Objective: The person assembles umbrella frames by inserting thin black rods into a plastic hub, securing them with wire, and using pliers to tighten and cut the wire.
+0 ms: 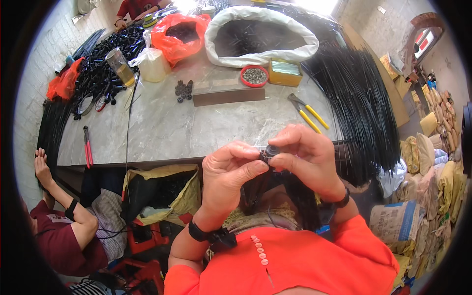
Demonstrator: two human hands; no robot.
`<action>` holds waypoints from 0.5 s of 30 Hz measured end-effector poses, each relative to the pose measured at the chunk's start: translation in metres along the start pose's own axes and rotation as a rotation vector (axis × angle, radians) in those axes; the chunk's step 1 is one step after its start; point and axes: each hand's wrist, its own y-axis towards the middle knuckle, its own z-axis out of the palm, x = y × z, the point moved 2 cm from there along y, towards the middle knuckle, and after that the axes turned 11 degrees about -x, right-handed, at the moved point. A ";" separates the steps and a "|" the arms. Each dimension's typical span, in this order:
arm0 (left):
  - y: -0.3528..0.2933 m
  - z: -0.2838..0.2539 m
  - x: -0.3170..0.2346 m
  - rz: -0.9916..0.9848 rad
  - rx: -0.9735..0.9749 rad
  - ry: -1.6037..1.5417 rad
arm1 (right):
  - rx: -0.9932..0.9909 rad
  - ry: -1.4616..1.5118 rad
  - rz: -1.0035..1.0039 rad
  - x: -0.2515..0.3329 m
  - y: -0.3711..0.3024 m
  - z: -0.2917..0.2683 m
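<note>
Just off the table's near edge, both hands meet over small black parts. My left hand (225, 173) pinches a small black piece between thumb and forefinger. My right hand (310, 160) grips a black round cap-like part (272, 151) against it, thumb below and fingers above. The fingertips partly cover both parts, so whether they are joined cannot be seen. Beyond the right hand lie yellow-handled pliers (309, 112). A red dish of small metal pieces (254, 76) and a yellow box of thin clear strips (285, 72) stand farther back.
A white sack of black parts (260, 37) and a red bag (180, 34) fill the back. Long black rods (359, 98) cover the right side. Red-handled pliers (88, 147) lie left. A co-worker (73, 231) sits at the left; another person is at the far end.
</note>
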 end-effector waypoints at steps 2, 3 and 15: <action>-0.002 0.002 0.003 0.069 -0.037 0.064 | -0.014 0.027 -0.008 -0.003 0.001 0.002; -0.003 0.002 0.004 0.101 -0.053 0.094 | -0.022 0.026 -0.010 -0.004 0.002 0.003; 0.008 0.000 0.025 -0.133 0.043 -0.251 | 0.028 0.175 0.022 -0.010 0.001 -0.004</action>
